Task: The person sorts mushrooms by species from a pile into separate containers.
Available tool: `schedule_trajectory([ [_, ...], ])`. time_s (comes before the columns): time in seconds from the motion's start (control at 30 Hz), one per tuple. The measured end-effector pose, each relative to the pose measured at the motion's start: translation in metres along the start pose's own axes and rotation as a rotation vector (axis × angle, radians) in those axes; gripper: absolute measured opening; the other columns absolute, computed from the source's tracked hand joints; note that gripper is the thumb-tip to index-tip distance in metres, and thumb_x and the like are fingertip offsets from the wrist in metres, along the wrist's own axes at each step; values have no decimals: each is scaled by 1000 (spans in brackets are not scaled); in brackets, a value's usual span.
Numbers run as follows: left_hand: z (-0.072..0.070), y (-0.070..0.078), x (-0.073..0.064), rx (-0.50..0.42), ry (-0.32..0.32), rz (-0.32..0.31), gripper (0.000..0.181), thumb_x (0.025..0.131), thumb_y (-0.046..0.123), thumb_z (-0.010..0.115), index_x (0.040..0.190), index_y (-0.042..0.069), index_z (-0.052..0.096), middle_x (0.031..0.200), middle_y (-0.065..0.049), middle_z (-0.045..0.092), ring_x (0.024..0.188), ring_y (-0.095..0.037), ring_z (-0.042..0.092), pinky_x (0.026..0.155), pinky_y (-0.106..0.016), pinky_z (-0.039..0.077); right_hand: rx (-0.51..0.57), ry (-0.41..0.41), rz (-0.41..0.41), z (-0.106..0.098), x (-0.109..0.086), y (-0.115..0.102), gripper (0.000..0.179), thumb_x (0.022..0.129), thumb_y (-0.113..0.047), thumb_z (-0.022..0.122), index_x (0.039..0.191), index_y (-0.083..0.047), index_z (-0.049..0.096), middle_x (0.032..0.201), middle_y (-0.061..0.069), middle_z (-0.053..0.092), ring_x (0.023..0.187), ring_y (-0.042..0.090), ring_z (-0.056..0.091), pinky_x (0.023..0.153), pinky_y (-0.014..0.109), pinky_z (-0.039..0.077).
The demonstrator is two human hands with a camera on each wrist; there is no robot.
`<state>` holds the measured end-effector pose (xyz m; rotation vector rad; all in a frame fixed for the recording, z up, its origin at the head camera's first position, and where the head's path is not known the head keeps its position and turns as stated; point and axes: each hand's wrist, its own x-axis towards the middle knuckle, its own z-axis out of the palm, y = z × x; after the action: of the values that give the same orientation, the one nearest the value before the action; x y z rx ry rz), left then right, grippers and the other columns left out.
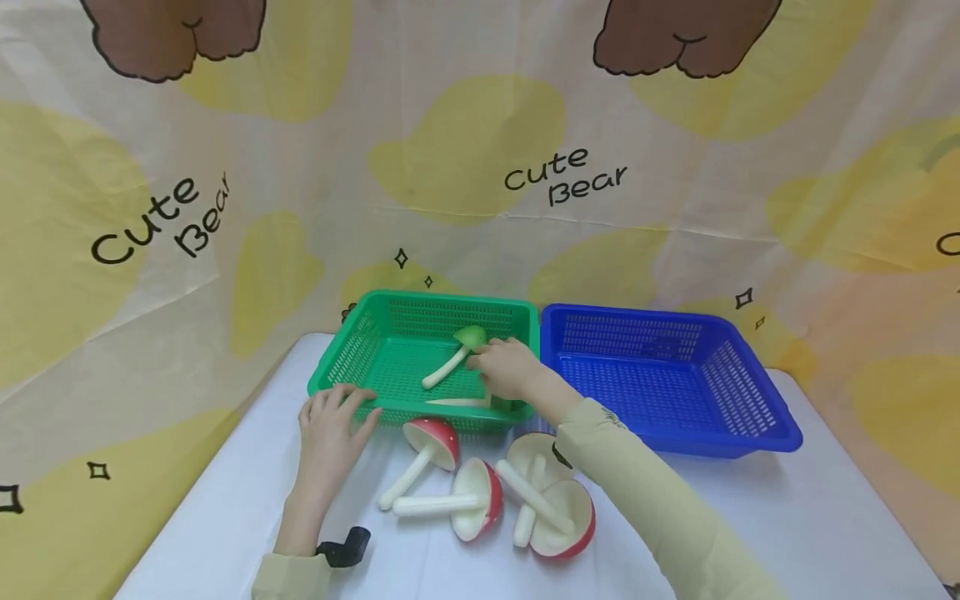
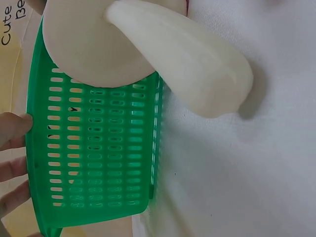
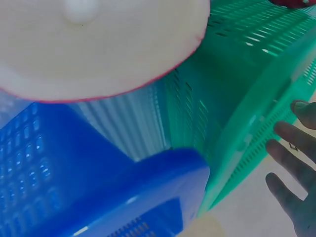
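My right hand (image 1: pixel 510 367) reaches over the right part of the green basket (image 1: pixel 420 408). In the right wrist view its fingers (image 3: pixel 291 160) are spread, with nothing held. Beside its fingertips lies a green-capped toy mushroom (image 1: pixel 471 337) with a white stem. A second white stem (image 1: pixel 456 402) lies in the basket below the hand, its cap hidden. My left hand (image 1: pixel 333 425) rests at the basket's front left corner, fingers loosely bent at the rim. Just in front of the basket is a red-capped toy mushroom (image 1: pixel 435 442); a big pale stem (image 2: pixel 187 64) fills much of the left wrist view.
Several more red-capped mushrooms (image 1: pixel 480 500) lie in front of the baskets, two with crossing stems (image 1: pixel 534 497). A blue basket (image 1: pixel 750 367) stands right beside the green one. Behind both hangs a patterned cloth (image 1: pixel 465 150); a white cloth (image 1: pixel 225 483) covers the table.
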<state>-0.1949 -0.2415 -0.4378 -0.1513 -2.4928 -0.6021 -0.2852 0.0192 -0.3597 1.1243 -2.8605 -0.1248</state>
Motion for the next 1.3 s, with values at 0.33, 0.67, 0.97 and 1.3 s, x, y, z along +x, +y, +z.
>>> schedule_trajectory([
  [0.33,-2,1,1,-3,19,9,20,84,19,73,102,11,69,109,-13,61,108,-35,48,102,-63,28,26,139,-16,-8,-39,12,26,91,-13,62,116,-18,68,106,2,68,96,22,61,86,40,51],
  [0.67,-8,7,1,-8,9,-9,21,85,19,72,102,8,69,108,-13,60,107,-35,49,99,-62,32,72,243,16,-18,-71,17,25,91,-14,63,115,-17,69,105,2,69,100,23,62,94,45,50],
  [0.97,-16,24,5,-13,31,78,25,83,18,74,105,7,69,102,-12,64,98,-32,56,80,-49,45,113,355,65,-11,-95,22,25,89,-13,65,114,-17,69,109,3,70,104,24,63,96,47,48],
  [1.3,-18,41,4,-26,-12,90,29,83,18,74,109,7,69,103,-11,65,99,-31,58,82,-46,48,137,403,164,-1,-128,31,28,87,-16,69,115,-16,69,113,4,69,108,26,61,98,50,46],
])
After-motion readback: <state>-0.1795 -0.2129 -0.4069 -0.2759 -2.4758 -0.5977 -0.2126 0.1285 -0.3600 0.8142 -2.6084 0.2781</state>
